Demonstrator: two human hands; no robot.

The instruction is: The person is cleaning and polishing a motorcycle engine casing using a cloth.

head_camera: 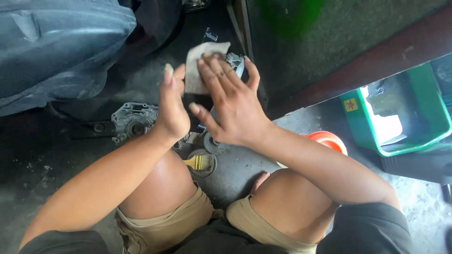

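Head view, single frame, items as I log them. Right hand [226, 101]: fingers spread and laid flat over a grey rag [200, 66], pressing it onto a metal part [235, 63] of which only a bright edge shows past the fingertips; not a closed grip. Left hand [172, 106]: just beside the right, edge-on to me, thumb and fingers raised against the rag's near edge; I cannot tell whether it pinches the cloth or supports the part from behind. Hands close together, almost touching. Below the hands, on the dark floor between my knees: two toothed gears [214, 146], one overlapping the other, and a small paintbrush [200, 162] with a yellow handle lying across the lower gear. Left of the left hand, near the wrist: a grey cast engine cover [134, 122] with a round bore. Right of the right forearm: an orange round container [327, 139], partly hidden by the arm, and further right a green plastic crate [400, 113].
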